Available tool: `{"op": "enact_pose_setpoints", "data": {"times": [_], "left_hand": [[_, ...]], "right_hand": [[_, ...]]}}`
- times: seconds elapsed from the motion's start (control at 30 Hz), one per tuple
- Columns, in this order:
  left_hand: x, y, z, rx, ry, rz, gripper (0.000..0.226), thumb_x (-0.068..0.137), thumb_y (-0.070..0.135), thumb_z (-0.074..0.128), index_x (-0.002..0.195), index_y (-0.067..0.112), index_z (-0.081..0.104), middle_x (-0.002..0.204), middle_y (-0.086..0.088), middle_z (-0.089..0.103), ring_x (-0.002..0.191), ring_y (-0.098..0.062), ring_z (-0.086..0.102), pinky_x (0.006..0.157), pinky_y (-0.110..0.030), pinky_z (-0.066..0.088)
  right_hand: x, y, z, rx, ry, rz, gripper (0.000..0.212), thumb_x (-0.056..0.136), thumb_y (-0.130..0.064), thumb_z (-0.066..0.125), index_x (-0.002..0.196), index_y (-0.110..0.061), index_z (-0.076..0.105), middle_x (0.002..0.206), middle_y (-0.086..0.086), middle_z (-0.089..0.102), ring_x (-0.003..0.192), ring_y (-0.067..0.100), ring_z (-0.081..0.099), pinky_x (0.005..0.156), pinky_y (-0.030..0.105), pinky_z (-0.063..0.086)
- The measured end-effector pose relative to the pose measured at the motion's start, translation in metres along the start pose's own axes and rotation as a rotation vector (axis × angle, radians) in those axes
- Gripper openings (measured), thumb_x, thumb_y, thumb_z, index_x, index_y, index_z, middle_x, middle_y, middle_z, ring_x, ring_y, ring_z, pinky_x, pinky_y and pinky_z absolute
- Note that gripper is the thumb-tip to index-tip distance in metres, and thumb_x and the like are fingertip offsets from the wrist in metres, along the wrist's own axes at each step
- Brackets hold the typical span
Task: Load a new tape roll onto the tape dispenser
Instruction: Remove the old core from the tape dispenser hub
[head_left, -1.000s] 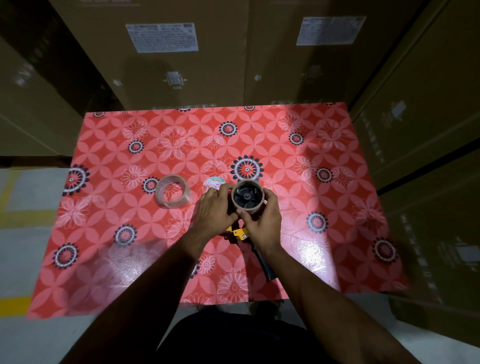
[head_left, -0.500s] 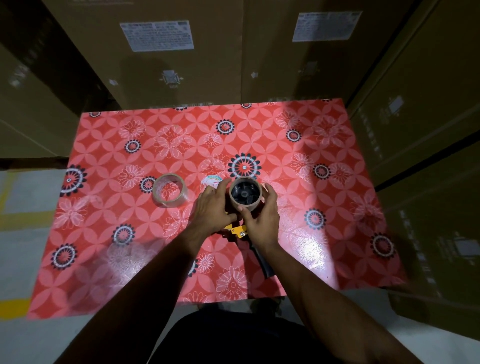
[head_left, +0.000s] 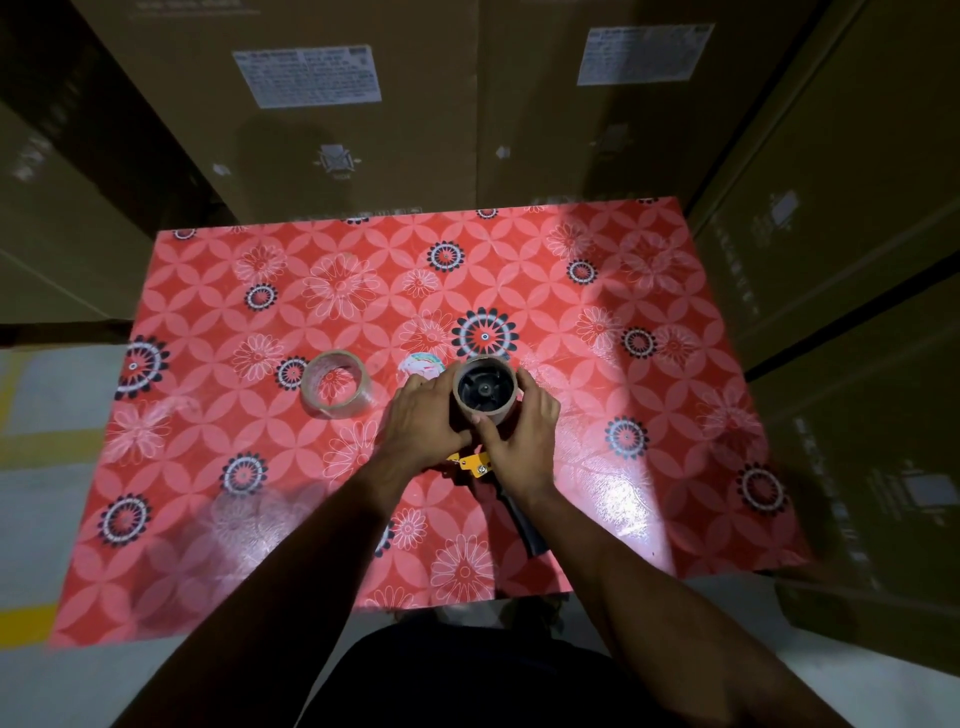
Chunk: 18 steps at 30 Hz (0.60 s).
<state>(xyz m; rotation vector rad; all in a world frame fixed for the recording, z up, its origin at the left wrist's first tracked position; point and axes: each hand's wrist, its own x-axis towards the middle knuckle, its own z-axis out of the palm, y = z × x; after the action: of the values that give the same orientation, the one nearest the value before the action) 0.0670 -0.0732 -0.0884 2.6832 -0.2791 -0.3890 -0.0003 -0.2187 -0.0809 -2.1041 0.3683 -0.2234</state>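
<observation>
While both our hands close around the brown cardboard core sitting on the tape dispenser, the dispenser's black hub shows through the core's open top. Our left hand wraps the core's left side, fingers curled against its wall, with the fingertips reaching toward its far rim. Our right hand cups the right side, the thumb pressed on the near wall and the fingers bent round the far right edge. Both grips are partly closed, snug on the core, neither one a fist.

Just below the grip, between the two wrists, we see the dispenser's yellow bracket with a small screw in it. The black handle runs from there toward us, passing under our right forearm and lying on the table, which wears a red floral cover.

To the left of the grip, near our left hand but apart from it, the new tape roll lies flat on the cover, clear and glossy, with the pattern visible through its hole. Just beyond our left fingertips sits a small round pale sticker; we cannot read it.

Past the table's far edge, beyond the grip, stand tall cardboard boxes with white labels.
</observation>
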Motion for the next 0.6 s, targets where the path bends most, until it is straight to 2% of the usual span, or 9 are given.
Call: {"op": "enact_pose_setpoints", "data": {"times": [0.07,0.17,0.23,0.3,0.37,0.43,0.5,0.6], "left_hand": [[-0.0009,0.0014,-0.0014,-0.009,-0.011,0.006,0.097,0.064,0.065,0.066,0.148,0.047,0.022,0.105,0.003,0.065,0.096,-0.022,0.049,0.083,-0.043,0.051],[-0.003,0.0014,-0.0048,-0.061,-0.033,-0.014,0.098,0.058,0.056,0.057,0.148,0.048,0.019,0.105,0.0,0.063,0.098,-0.025,0.051,0.085,-0.044,0.05],[-0.003,0.0001,-0.0045,-0.061,-0.029,-0.013,0.1,0.056,0.056,0.057,0.148,0.048,0.019,0.108,-0.001,0.063,0.1,-0.027,0.053,0.087,-0.045,0.051],[-0.0029,0.0011,-0.0032,-0.043,-0.021,0.013,0.098,0.058,0.056,0.063,0.147,0.046,0.024,0.108,0.002,0.065,0.099,-0.024,0.051,0.086,-0.044,0.05],[-0.0031,0.0038,-0.0047,-0.002,-0.004,0.044,0.086,0.062,0.056,0.066,0.142,0.039,0.037,0.106,0.006,0.067,0.097,-0.02,0.049,0.085,-0.042,0.05],[-0.0029,0.0053,-0.007,0.03,0.012,0.061,0.08,0.061,0.058,0.069,0.134,0.035,0.044,0.107,0.007,0.067,0.097,-0.019,0.048,0.085,-0.041,0.049],[-0.0046,0.0041,-0.0082,-0.01,-0.002,0.053,0.089,0.057,0.057,0.073,0.137,0.034,0.042,0.109,0.006,0.066,0.1,-0.021,0.048,0.085,-0.043,0.049],[-0.0073,0.0031,-0.0089,-0.064,0.005,0.053,0.096,0.056,0.053,0.074,0.142,0.035,0.037,0.114,0.005,0.064,0.104,-0.023,0.048,0.087,-0.043,0.048]], "right_hand": [[-0.0012,-0.0002,-0.0006,0.026,-0.001,0.04,0.086,0.079,-0.035,0.074,0.15,-0.011,0.032,0.138,0.008,0.047,0.131,0.02,0.036,0.106,0.051,0.042],[0.0013,-0.0043,0.0,0.012,-0.022,0.045,0.089,0.07,-0.04,0.083,0.143,-0.016,0.039,0.134,-0.002,0.048,0.131,0.016,0.035,0.107,0.05,0.039],[0.0022,-0.0053,0.0007,-0.021,-0.014,0.029,0.087,0.067,-0.045,0.086,0.139,-0.018,0.044,0.134,-0.001,0.049,0.131,0.018,0.035,0.106,0.048,0.038],[0.0031,-0.0032,0.0014,-0.029,0.049,0.018,0.083,0.066,-0.048,0.084,0.133,-0.015,0.048,0.131,0.005,0.045,0.125,0.023,0.039,0.103,0.05,0.042],[0.0035,-0.0019,0.0018,-0.019,0.068,0.009,0.077,0.068,-0.044,0.084,0.13,-0.012,0.051,0.126,0.006,0.048,0.119,0.023,0.041,0.098,0.05,0.044],[0.0031,-0.0009,0.0017,-0.023,0.052,-0.015,0.071,0.072,-0.034,0.083,0.132,-0.013,0.051,0.125,0.004,0.054,0.118,0.021,0.041,0.097,0.05,0.044],[0.0006,0.0004,0.0003,-0.008,0.029,-0.008,0.072,0.077,-0.027,0.079,0.14,-0.014,0.047,0.131,0.002,0.054,0.123,0.019,0.038,0.102,0.052,0.042],[-0.0008,0.0011,-0.0014,-0.016,-0.02,0.019,0.079,0.08,-0.034,0.068,0.149,-0.013,0.037,0.14,0.004,0.05,0.132,0.022,0.033,0.109,0.056,0.034]]}}
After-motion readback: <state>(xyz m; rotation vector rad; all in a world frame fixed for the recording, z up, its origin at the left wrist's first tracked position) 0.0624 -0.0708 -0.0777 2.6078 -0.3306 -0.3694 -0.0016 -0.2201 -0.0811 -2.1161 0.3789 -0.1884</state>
